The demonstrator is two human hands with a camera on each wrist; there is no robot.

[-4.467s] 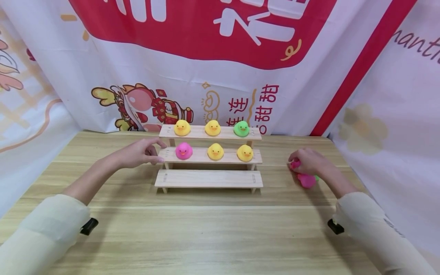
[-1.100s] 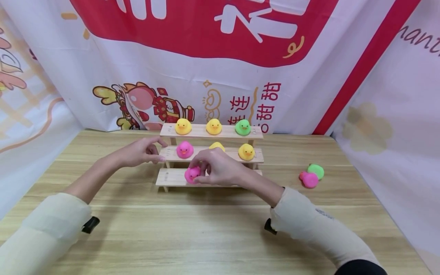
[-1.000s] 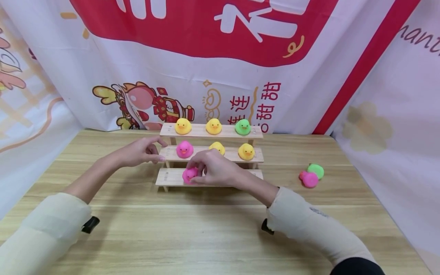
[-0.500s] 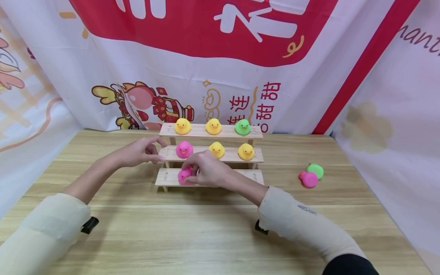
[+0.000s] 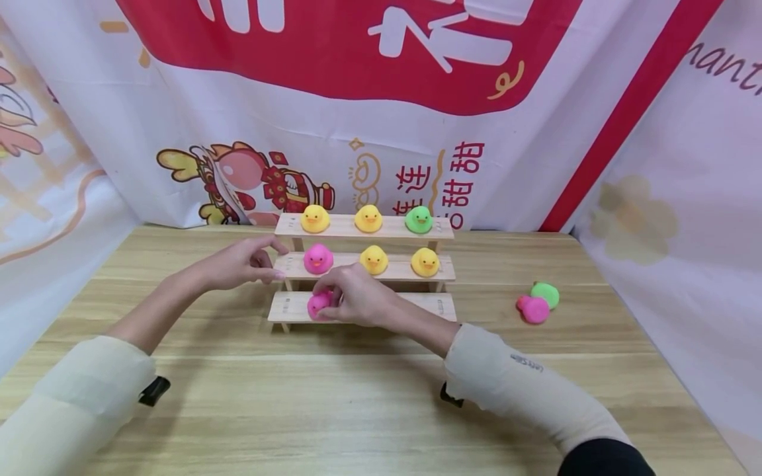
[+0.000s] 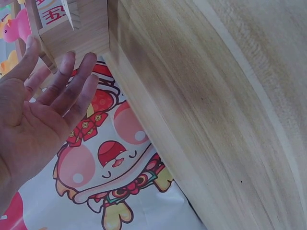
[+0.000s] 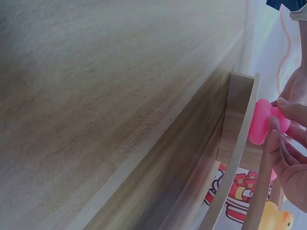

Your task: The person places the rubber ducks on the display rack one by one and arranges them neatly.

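A three-tier wooden display stand (image 5: 417, 268) stands on the table, with small rubber ducks along its tiers. My right hand (image 5: 363, 295) pinches a pink rubber duck (image 5: 319, 305) between thumb and fingers, on the left part of the lowest tier. The right wrist view shows this duck (image 7: 261, 120) with its base against the plank. My left hand (image 5: 241, 264) holds the left end of the middle tier, thumb at the front edge and index finger at the back. In the left wrist view, the other fingers of the left hand (image 6: 43, 115) are spread loosely.
Yellow ducks (image 5: 315, 219) and a green duck (image 5: 419, 219) sit on the top tier. The middle tier bears another pink duck (image 5: 318, 259) and two yellow ones. On the table at right lie a pink duck (image 5: 536, 309) and a green duck (image 5: 546, 295). A printed cloth (image 5: 333, 119) hangs behind.
My right hand has taken a pink duck from the right side of the table to the lowest tier, then slid left with it. The left hand has stayed at the stand.
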